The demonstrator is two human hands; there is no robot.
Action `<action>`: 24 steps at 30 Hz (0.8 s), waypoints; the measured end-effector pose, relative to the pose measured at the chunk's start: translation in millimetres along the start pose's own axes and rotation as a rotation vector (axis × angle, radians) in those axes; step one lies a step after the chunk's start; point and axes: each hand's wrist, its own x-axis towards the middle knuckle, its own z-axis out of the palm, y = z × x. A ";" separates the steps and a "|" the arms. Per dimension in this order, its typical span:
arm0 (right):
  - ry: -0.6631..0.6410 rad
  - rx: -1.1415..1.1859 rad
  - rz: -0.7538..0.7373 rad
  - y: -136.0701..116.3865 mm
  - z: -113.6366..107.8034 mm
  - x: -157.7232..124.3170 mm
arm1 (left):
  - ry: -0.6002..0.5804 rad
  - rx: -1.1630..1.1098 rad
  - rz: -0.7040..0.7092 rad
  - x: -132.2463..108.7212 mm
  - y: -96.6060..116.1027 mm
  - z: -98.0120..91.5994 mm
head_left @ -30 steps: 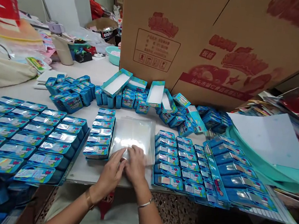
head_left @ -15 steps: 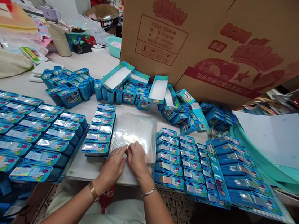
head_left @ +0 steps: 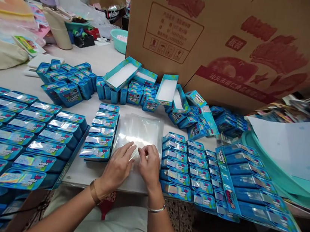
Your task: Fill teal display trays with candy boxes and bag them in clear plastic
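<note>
A stack of clear plastic bags (head_left: 139,131) lies flat on the white table between rows of blue packs. My left hand (head_left: 117,167) rests on the near edge of the stack, fingers flat and pressed down on it. My right hand (head_left: 149,165) is beside it, its fingertips pinching the near edge of the top bag. A column of blue wrapped packs (head_left: 100,136) stands just left of the bags. Rows of the same blue packs (head_left: 183,164) lie just right of them.
A large brown cardboard box (head_left: 231,42) stands at the back. Small blue boxes and open blue trays (head_left: 122,75) crowd in front of it. Blue packs (head_left: 22,137) cover the left; display cards of packs (head_left: 253,188) and a teal basin with white paper (head_left: 283,154) fill the right.
My hands have drawn slightly apart on the near edge of the bags, and the right fingertips now pinch the top bag. The camera has tilted a little downward.
</note>
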 end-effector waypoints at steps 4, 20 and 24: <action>0.202 0.063 -0.144 -14.8 -4.7 -22.9 | 0.099 -0.084 0.019 2.5 1.0 -6.8; -0.106 0.162 0.024 -19.4 -3.9 -34.4 | 0.327 -0.238 0.224 8.8 17.1 -41.2; 0.050 0.313 0.157 -12.9 -15.1 -7.3 | 0.156 -0.207 0.572 11.4 8.7 -62.9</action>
